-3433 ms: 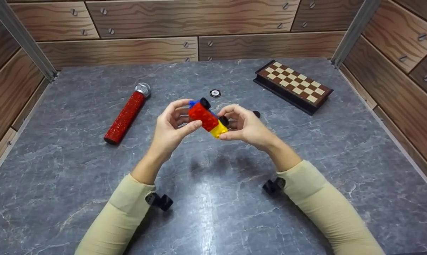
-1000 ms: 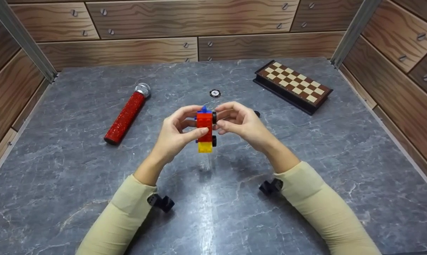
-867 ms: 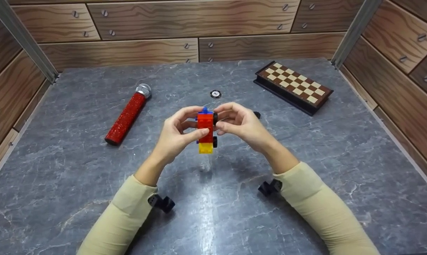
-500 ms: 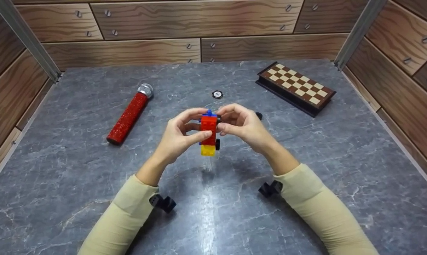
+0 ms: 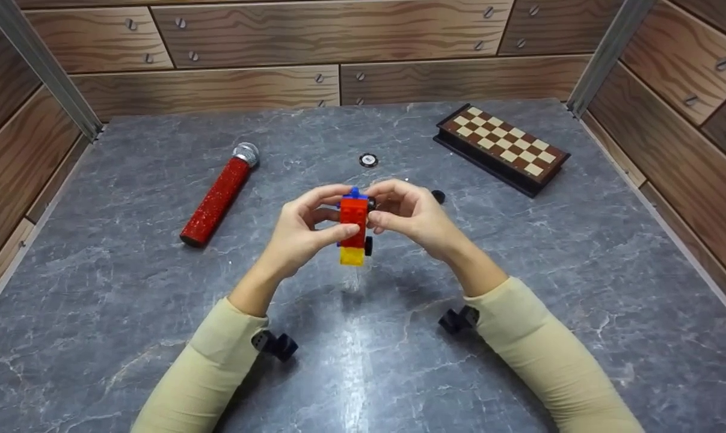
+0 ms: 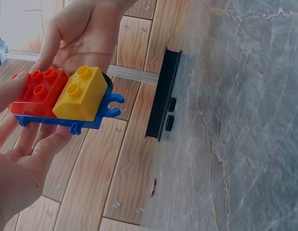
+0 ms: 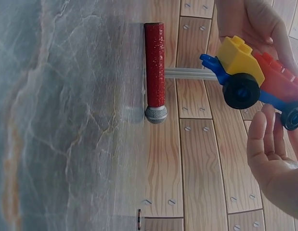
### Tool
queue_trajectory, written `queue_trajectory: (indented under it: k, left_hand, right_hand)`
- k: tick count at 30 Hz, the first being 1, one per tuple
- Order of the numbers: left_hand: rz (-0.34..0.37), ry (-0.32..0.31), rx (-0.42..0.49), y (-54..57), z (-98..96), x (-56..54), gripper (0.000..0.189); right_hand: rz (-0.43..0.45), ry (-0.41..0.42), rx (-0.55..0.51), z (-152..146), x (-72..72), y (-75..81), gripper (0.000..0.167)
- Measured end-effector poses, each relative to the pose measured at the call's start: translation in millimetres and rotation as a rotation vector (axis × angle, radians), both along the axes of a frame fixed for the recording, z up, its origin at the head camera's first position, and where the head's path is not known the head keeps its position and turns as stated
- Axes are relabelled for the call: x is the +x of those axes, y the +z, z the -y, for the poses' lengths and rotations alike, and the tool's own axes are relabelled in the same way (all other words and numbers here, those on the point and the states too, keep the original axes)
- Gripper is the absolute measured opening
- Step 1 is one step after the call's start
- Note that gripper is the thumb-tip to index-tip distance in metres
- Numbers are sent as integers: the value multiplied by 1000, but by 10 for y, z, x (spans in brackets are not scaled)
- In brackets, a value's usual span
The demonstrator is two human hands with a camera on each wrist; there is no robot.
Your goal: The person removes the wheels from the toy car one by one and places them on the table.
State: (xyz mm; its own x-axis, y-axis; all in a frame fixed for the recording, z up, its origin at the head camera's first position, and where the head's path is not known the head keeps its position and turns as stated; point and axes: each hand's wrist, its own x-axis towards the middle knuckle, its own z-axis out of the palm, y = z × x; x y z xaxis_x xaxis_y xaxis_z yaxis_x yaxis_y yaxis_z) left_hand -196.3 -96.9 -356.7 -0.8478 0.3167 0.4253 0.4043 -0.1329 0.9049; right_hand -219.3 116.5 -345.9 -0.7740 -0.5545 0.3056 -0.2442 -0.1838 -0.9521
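A toy car of building blocks (image 5: 352,216), red and yellow on a blue base, is held above the table with its yellow end toward me. My left hand (image 5: 302,225) grips it from the left, thumb across the red block. My right hand (image 5: 414,210) has its thumb and fingers at the far black wheel (image 5: 372,203), pinching it. Another wheel (image 7: 241,91) sits on the same side, by the yellow block (image 7: 240,57). In the left wrist view, bare blue axle stubs (image 6: 75,128) show on the car's other side. Two loose black wheels (image 6: 169,122) stand on the table.
A red glittery microphone (image 5: 215,201) lies on the left of the grey marbled table (image 5: 128,288). Behind the hands are a poker chip (image 5: 369,160) and, at the right, a folded chessboard (image 5: 501,144). Wood-patterned walls (image 5: 218,36) enclose the back and sides.
The car has turned from slanted to lengthwise, yellow end toward me. My right hand has shifted from the yellow end to the far wheel, which now looks tilted.
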Motion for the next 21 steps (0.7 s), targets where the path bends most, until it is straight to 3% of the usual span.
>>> queue_trajectory:
  k: [15,21]
  left_hand:
    - [-21,-12,-32,-26,-10,-2,48]
    - [-41,-10,-51,-19,-31,1,49]
  right_hand:
    - [-8,-50,35,34,-9,-14,18]
    - [-23,-118,30,44,23,-3,18]
